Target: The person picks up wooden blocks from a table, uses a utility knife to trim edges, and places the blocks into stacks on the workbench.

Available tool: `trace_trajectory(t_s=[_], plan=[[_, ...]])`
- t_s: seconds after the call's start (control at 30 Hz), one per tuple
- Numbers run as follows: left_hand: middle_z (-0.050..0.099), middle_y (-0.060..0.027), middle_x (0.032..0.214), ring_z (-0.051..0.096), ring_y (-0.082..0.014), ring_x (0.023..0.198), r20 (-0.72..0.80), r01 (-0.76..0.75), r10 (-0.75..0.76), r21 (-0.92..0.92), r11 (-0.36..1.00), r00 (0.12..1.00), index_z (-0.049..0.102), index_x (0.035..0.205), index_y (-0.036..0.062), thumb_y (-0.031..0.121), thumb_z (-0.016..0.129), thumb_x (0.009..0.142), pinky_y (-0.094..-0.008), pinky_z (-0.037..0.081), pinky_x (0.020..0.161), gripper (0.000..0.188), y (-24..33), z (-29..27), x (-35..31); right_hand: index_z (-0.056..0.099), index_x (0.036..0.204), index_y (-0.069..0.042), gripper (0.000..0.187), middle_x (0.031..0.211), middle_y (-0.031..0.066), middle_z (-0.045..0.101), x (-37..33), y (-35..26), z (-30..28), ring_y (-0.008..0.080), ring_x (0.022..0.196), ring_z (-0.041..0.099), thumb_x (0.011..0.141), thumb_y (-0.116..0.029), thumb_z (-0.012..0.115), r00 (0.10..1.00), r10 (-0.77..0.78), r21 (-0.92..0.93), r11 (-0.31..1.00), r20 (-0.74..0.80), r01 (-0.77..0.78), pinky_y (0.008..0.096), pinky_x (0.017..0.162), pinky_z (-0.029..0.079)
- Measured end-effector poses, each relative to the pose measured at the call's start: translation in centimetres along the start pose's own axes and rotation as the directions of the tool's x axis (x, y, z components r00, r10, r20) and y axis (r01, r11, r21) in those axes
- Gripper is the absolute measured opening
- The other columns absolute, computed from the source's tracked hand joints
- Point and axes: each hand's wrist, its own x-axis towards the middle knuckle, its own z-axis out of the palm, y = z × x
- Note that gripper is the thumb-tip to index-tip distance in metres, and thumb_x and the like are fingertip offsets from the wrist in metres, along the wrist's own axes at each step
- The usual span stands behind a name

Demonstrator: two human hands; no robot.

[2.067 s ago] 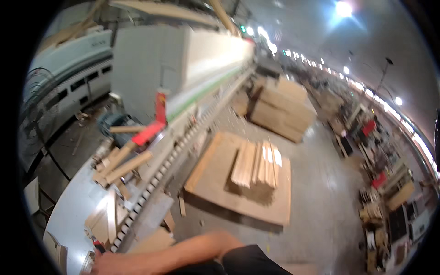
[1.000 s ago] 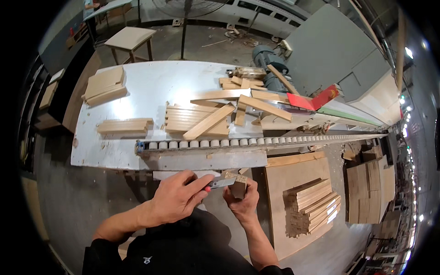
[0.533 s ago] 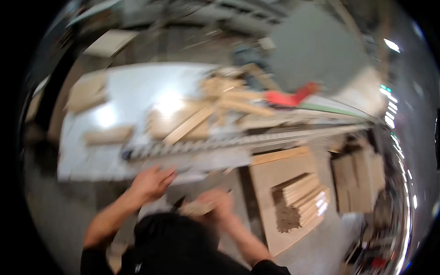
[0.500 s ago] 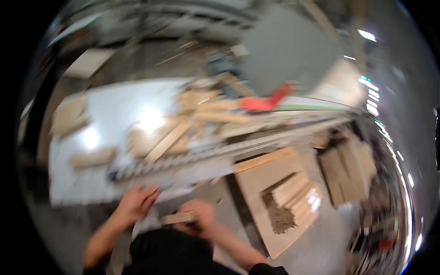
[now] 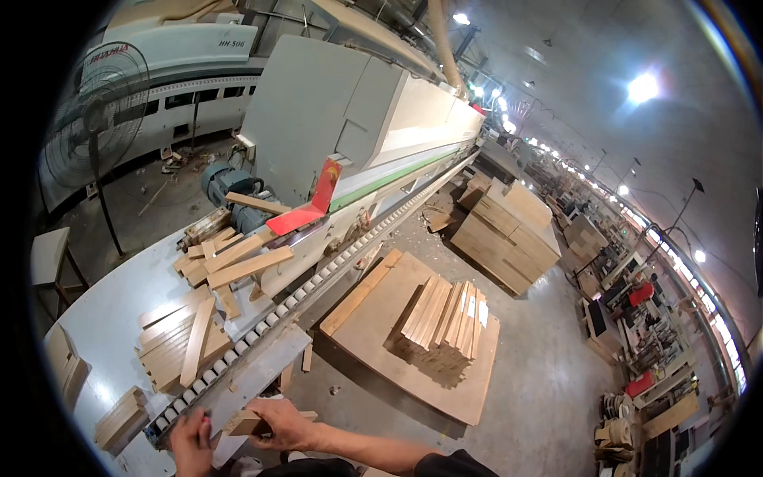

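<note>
At the lower edge, my right hand (image 5: 284, 424) grips a short wooden strip (image 5: 241, 424), whose ends stick out on both sides of the fingers. Beside it on the left, my left hand (image 5: 191, 439) is closed, with a small red spot showing at its fingertips; what it holds is too small to tell. Both hands are at the near end of a conveyor track of white rollers (image 5: 230, 355). Beyond the track, a stack of wooden strips (image 5: 176, 343) lies on a pale metal table (image 5: 103, 334), with one strip lying across its top.
A bundle of wooden strips (image 5: 445, 318) rests on a board (image 5: 373, 374) to the right. Loose strips (image 5: 250, 266) lie near a red bracket (image 5: 314, 208) on the long machine (image 5: 318, 103). Farther off stand a large board stack (image 5: 509, 238) and a fan (image 5: 97, 115).
My view has swung up and to the right, bringing the long machine and hall into sight. The wooden strip stays in my right hand; my left hand's fingers are now more curled.
</note>
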Motion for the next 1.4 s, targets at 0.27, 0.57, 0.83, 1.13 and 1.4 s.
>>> trace_trajectory(t_s=[0.27,0.57,0.83,1.13,1.4], plan=[[0.064,-0.0189,0.095,0.06,-0.0295,0.085,-0.09,0.085,-0.087,-0.03,0.996,0.992,0.06,0.118,-0.0066,0.013,0.052,0.096,-0.0349,0.045,0.08,0.03,-7.6,-2.7,-0.2,0.032,0.146,-0.001,0.087,0.106,0.0232,0.068,15.7,14.5,-13.3,0.0368,0.094,0.068,0.074,-0.033,0.07,0.885,0.457,-0.507,0.745,-0.085,-0.434,0.0449,0.082,0.054],[0.064,-0.0065,0.109,0.058,-0.0147,0.094,0.018,0.397,-0.484,-0.599,0.695,0.875,0.059,0.127,-0.0001,0.014,0.076,0.081,-0.0293,0.048,0.085,0.051,-7.8,-0.4,-4.6,0.036,0.138,-0.003,0.077,0.106,0.0236,0.066,7.2,6.1,0.7,0.0388,0.098,0.065,0.073,-0.025,0.071,0.234,0.334,-0.234,0.9,0.913,-0.368,0.0436,0.085,0.052],[0.064,0.0001,0.097,0.052,-0.0025,0.066,0.142,0.444,-0.522,-0.733,0.515,0.841,0.06,0.121,0.0012,0.004,0.072,0.082,-0.0196,0.044,0.056,0.04,-2.4,1.1,-2.4,0.025,0.15,-0.005,0.077,0.126,0.0135,0.051,4.3,5.8,8.0,0.0192,0.115,0.05,0.085,-0.022,0.064,0.392,0.037,0.334,0.455,0.919,-0.825,0.0336,0.097,0.043],[0.066,-0.0105,0.103,0.065,-0.0229,0.093,-0.004,0.216,-0.443,-0.869,0.446,0.897,0.058,0.123,0.0022,0.02,0.063,0.093,-0.0356,0.054,0.079,0.035,-16.6,-6.0,1.0,0.035,0.149,-0.004,0.07,0.141,0.0113,0.05,10.5,7.8,3.0,0.0215,0.125,0.049,0.097,-0.045,0.057,0.537,0.232,0.179,0.776,0.811,-0.605,0.0362,0.107,0.036],[0.06,-0.0043,0.109,0.058,-0.0155,0.099,0.023,0.115,-0.487,-0.98,0.16,0.873,0.055,0.127,0.0041,0.028,0.061,0.096,-0.0328,0.047,0.09,0.039,-13.3,-10.4,4.6,0.058,0.125,-0.007,0.035,0.119,0.0109,0.064,19.0,-8.8,1.1,0.0228,0.098,0.063,0.094,-0.023,0.057,0.943,0.188,0.698,0.635,0.274,-0.33,0.0373,0.083,0.051]])
